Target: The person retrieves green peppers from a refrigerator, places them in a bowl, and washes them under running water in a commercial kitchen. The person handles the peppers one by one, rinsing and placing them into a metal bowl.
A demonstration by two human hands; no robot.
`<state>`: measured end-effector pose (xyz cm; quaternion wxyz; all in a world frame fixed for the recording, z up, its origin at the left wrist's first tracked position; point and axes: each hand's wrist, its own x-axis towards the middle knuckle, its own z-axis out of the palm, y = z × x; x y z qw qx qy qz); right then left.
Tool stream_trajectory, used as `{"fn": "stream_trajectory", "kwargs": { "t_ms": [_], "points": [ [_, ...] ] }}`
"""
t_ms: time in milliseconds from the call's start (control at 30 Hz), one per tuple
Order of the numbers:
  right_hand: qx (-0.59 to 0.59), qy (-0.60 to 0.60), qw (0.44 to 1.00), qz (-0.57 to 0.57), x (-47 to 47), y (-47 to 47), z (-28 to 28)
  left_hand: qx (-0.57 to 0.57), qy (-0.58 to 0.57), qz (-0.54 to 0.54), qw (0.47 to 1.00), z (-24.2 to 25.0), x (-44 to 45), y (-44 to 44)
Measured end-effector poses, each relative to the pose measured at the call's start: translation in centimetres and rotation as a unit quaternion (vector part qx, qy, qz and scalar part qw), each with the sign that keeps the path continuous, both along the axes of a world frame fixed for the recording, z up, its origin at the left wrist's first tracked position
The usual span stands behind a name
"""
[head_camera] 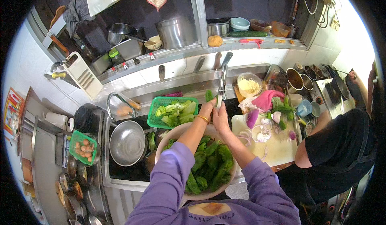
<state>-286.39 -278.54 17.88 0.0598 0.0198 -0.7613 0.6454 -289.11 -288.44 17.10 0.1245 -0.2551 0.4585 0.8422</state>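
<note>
My left hand, with a gold bangle at the wrist, is at the faucet. A green pepper sticks out beyond its fingers, held there. Close against it, my right hand is below the spout; its fingertips are partly hidden, so its grip is unclear. Under my forearms sits a large pale basin heaped with green peppers. Just left of my hands, a green plastic basket contains torn lettuce leaves.
A metal bowl stands left in the sink under a second faucet. To the right lies a cutting board with sliced red onion. A person in black works beside me. Eggs fill a green basket.
</note>
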Motion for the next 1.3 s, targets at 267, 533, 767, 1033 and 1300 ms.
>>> {"fn": "stream_trajectory", "kwargs": {
  "t_ms": [267,533,767,1033,1300],
  "points": [
    [-0.128,-0.227,0.952,0.161,-0.2,4.4,1.1,0.027,0.088,-0.133,0.987,4.7,2.6,0.5],
    [0.102,-0.011,0.993,-0.058,-6.4,1.9,-4.8,-0.704,0.257,-0.189,0.634,4.4,2.7,3.8],
    [-0.120,-0.402,0.890,0.178,-6.3,6.5,-3.0,-0.794,0.122,-0.360,0.475,8.7,3.2,0.6],
    [0.139,-0.250,0.910,0.300,7.4,9.2,-2.5,-0.709,-0.026,-0.318,0.629,13.8,4.9,-11.9],
    [-0.106,-0.245,0.918,0.292,10.9,10.2,-2.6,-0.691,-0.173,-0.191,0.675,10.9,24.1,-31.9]
  ]
}}
